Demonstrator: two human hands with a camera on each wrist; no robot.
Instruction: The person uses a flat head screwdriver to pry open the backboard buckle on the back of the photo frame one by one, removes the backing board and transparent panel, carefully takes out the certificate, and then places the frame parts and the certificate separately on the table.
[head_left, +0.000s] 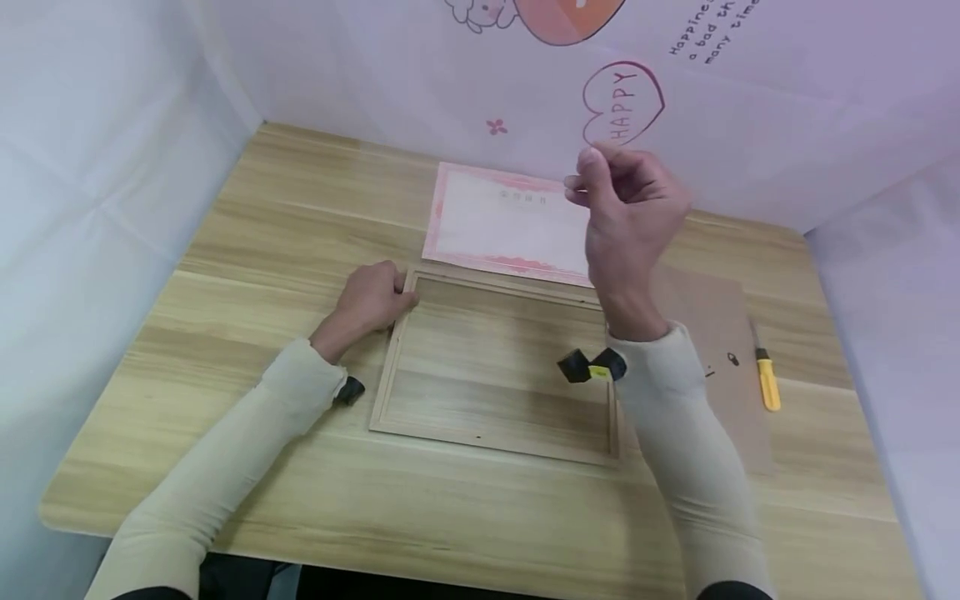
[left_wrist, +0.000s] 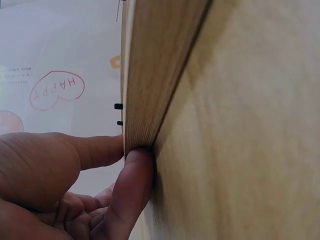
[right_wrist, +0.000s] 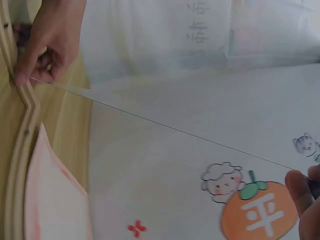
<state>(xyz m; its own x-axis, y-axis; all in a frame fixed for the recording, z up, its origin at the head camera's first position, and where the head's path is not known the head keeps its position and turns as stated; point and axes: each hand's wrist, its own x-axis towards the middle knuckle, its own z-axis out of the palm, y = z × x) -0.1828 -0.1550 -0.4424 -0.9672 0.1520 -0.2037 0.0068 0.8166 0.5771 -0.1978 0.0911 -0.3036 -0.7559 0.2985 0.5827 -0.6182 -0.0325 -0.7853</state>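
Observation:
My left hand (head_left: 372,296) grips the left side of a wooden picture frame (head_left: 495,447) near its far corner. In the left wrist view, its thumb and a finger close on the edge of the frame (left_wrist: 150,75). My right hand (head_left: 633,204) is raised over the far right of the frame, thumb and fingertips pinched together. In the right wrist view, a thin straight line, seemingly the edge of a clear sheet (right_wrist: 185,132), stretches between both hands; I cannot tell its full outline. Inside the frame, wood grain shows through.
Behind the frame lies a pink-bordered paper certificate (head_left: 510,221). At right are a brown backing board (head_left: 738,425), a small dark hanging hook (head_left: 732,359) on it, and a yellow-handled screwdriver (head_left: 767,383). White printed cloth (head_left: 375,75) hangs at the table's back.

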